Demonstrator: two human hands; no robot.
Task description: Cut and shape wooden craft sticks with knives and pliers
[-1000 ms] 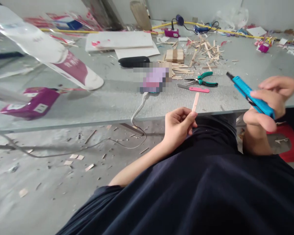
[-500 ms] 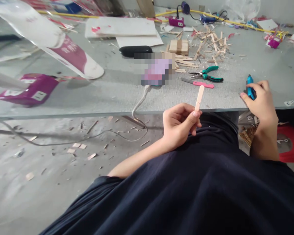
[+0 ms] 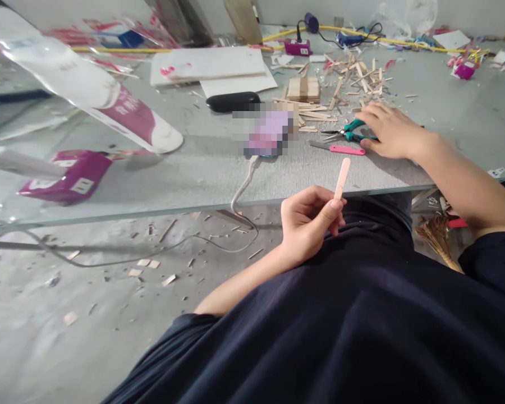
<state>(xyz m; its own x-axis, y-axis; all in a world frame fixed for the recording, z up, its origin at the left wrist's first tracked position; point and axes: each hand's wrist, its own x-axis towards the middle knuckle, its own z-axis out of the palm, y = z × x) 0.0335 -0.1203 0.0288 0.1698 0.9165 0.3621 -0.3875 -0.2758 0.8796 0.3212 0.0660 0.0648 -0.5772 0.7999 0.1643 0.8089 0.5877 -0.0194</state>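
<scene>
My left hand is closed in a pinch on the lower end of a wooden craft stick, which points up just in front of the table edge. My right hand reaches over the handles of the green-and-black pliers, thumb and fingers apart on either side of them. Whether it touches the handles I cannot tell. Just below the pliers lies a small pink-handled saw or file with a grey blade, its handle end near my right thumb. The blue tool seen earlier is hidden by my right arm.
Behind the pliers lie scattered craft sticks and a banded bundle. A phone with a white cable, a black case, a white-and-maroon tube and a purple box stand to the left. A straw broom is below the table.
My right hand has let go of the blue tool and moved left and forward to the pliers. My left hand still holds the craft stick. The view has shifted slightly.
</scene>
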